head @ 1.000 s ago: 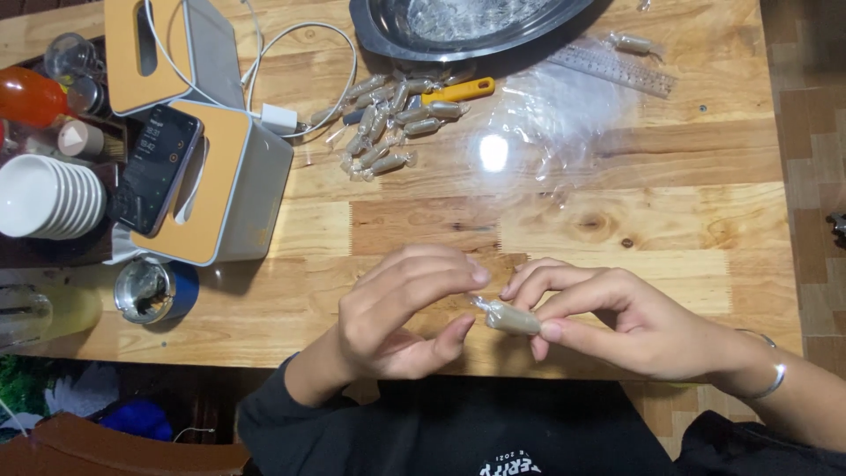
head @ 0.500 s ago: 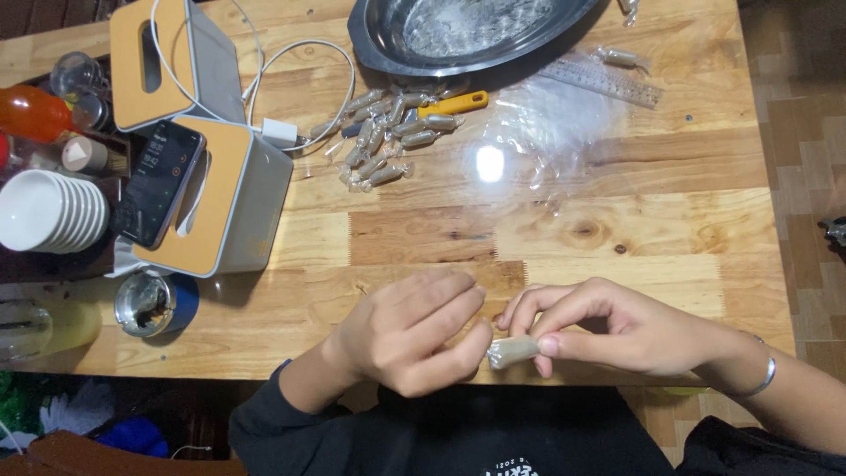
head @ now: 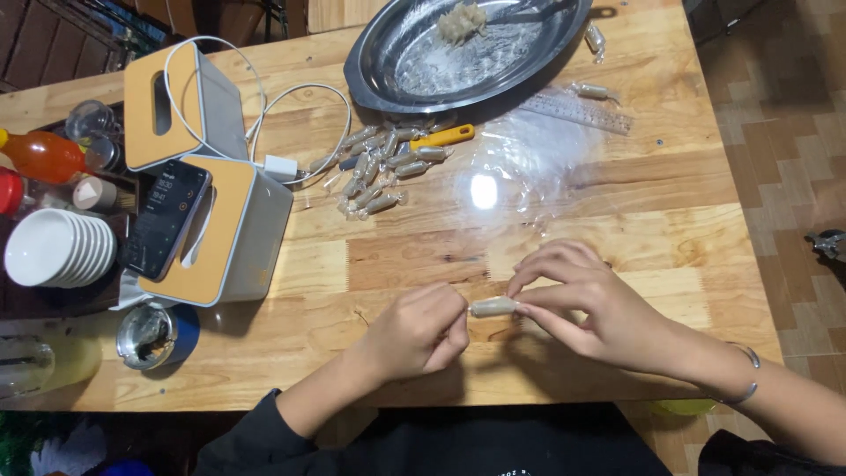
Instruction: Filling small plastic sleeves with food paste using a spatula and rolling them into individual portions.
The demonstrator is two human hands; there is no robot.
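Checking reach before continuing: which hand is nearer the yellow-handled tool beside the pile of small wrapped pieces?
Left. The left hand lies almost straight below the yellow-handled tool; the right hand sits below it and farther right.

Small roll [head: 492, 307] between both hands, tray [head: 379, 75] behind, boxes [head: 220, 229] left.

This looks like a home dining spot or small eatery used for hand food prep. A wooden table [head: 617, 211] stands on a tiled floor [head: 784, 159]. At its left edge sit stacked white dishes [head: 57, 251], an orange sauce bottle [head: 40, 154] and two tissue boxes [head: 220, 229]. Near the far edge lies a steel tray [head: 423, 62] with filling, with small wrapped rolls [head: 379, 167] beside it.
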